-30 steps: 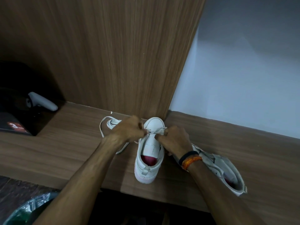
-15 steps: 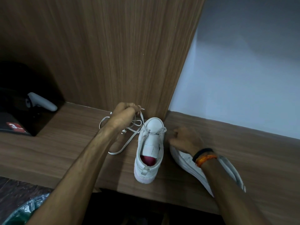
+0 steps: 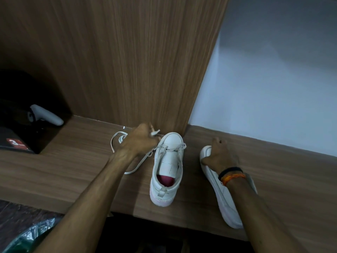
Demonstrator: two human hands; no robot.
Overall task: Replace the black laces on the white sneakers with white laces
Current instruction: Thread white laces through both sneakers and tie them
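Brown wood with a fine straight grain makes the shelf (image 3: 273, 161) under both hands, and the same wood makes the upright panel (image 3: 127, 61) that rises just beyond the left hand (image 3: 140, 141). Beyond the right hand (image 3: 219, 155) the wall (image 3: 273, 79) is plain and pale.

Between the two hands stands the first sneaker (image 3: 166, 172), upright on its sole, toe pointing away from the person. It is white and smooth, with a rounded toe cap and a pink lining inside the opening. The second sneaker (image 3: 225, 203) lies under the right hand and wrist, turned so that its smooth white side and long pale sole edge show. The right hand rests on its toe end, thumb against the side and fingers curled over the top; whether they really grip it I cannot tell.

The white lace (image 3: 140, 161) is flat and thin. It crosses the lowest eyelets of the first sneaker and runs out to the left hand, which pinches it with curled fingers, one short end sticking up. Loose loops lie on the shelf beside and below this hand.

On the right wrist sit a black band (image 3: 230, 171) and an orange thread (image 3: 232, 178).
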